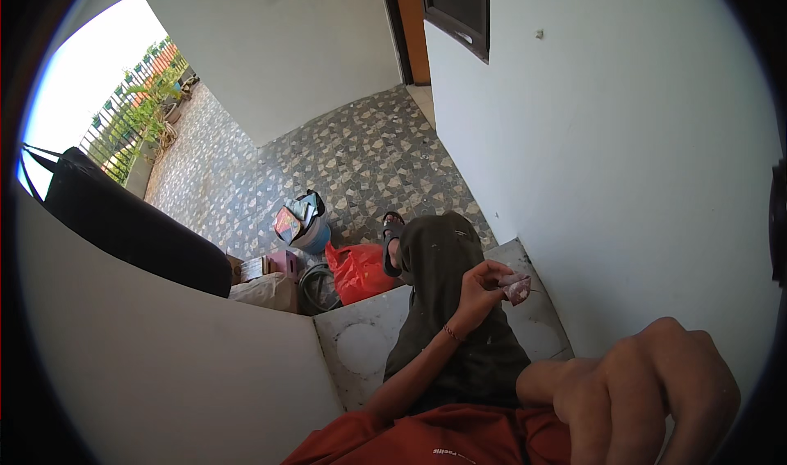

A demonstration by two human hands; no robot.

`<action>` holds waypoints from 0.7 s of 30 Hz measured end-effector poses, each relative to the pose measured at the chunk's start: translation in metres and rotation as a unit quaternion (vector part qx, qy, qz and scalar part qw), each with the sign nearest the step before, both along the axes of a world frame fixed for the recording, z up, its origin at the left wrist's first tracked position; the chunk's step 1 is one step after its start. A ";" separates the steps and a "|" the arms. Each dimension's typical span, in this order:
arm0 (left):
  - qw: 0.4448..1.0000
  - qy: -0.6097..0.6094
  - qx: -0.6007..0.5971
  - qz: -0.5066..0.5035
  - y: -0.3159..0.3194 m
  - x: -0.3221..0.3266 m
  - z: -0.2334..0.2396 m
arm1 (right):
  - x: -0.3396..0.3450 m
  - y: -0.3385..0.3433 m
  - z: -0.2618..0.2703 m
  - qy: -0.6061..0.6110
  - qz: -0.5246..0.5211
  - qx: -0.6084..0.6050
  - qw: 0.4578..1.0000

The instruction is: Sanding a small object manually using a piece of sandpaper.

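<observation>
My left hand pinches a small folded reddish-brown scrap, dusted with white, between thumb and fingers. Sandpaper or cloth, I cannot tell which. It is above a grey step, beside my dark trouser leg and a short way from the white wall. My right hand looms close to the camera at the lower right, its fingers curled. The fingertips are hidden, so whether it holds anything cannot be seen.
Below the step, a red plastic bag, a coiled hose and a bucket of books or papers stand on the patterned floor. A black punching bag lies along the left wall's top. A dark-framed panel hangs upper right.
</observation>
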State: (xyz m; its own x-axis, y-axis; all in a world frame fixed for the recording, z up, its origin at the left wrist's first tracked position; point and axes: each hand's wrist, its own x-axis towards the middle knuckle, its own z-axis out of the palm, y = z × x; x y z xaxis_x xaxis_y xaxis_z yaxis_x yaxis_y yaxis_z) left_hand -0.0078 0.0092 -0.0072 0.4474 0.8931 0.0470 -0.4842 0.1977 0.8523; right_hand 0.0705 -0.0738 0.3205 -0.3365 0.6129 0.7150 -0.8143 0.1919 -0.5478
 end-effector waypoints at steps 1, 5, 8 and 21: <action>1.000 0.000 -0.001 0.000 0.000 0.000 0.000 | -0.001 0.000 0.000 0.000 0.000 -0.001 1.000; 1.000 0.005 -0.009 0.004 -0.002 -0.001 0.000 | -0.004 -0.006 -0.002 0.030 -0.015 -0.031 0.999; 1.000 0.002 -0.010 0.005 -0.004 -0.002 0.000 | -0.008 -0.008 -0.003 0.043 -0.054 -0.048 0.996; 0.999 0.036 -0.005 0.033 0.001 -0.006 0.010 | 0.045 0.037 -0.115 -0.218 -0.515 -0.016 0.829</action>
State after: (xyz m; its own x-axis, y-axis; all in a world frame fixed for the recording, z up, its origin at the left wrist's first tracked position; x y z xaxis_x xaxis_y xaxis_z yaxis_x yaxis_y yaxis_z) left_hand -0.0135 0.0107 0.0028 0.3901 0.9207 0.0081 -0.4346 0.1764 0.8832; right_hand 0.1152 -0.0371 0.2054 0.1558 0.7518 0.6407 0.0488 0.6419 -0.7652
